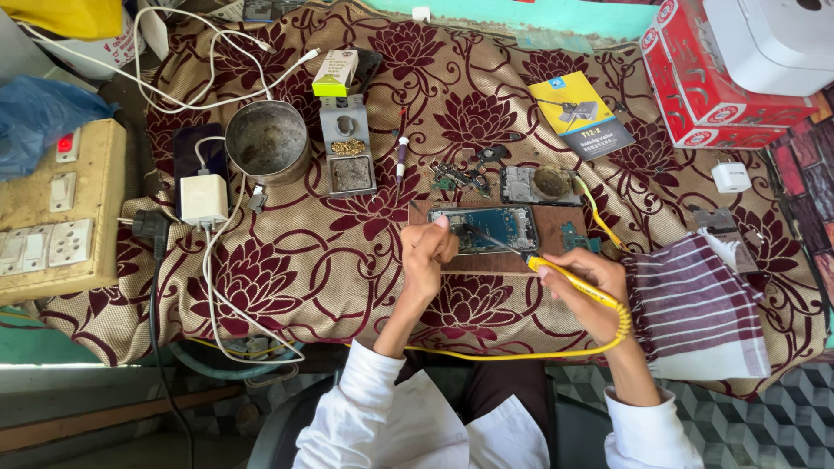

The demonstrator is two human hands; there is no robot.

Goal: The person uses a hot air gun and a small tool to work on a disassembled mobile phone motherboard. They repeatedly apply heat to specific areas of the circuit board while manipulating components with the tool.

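Observation:
An opened blue phone body [486, 227] lies on a brown wooden board [556, 233] in the middle of the floral cloth. My right hand [584, 280] grips a yellow-handled soldering iron [569, 276], its dark tip slanting up-left onto the phone. My left hand [428, 254] is curled at the phone's left end, thumb up, seemingly pinching something thin that I cannot make out. A yellow cable runs from the iron's handle back under my right wrist.
A metal cup [268, 141], a soldering-iron stand with sponge [349, 155], a white charger [204, 199] and a switchboard [54, 208] sit to the left. Phone parts [539, 184], a booklet [580, 113], red boxes [712, 78] and a striped cloth [695, 304] lie to the right.

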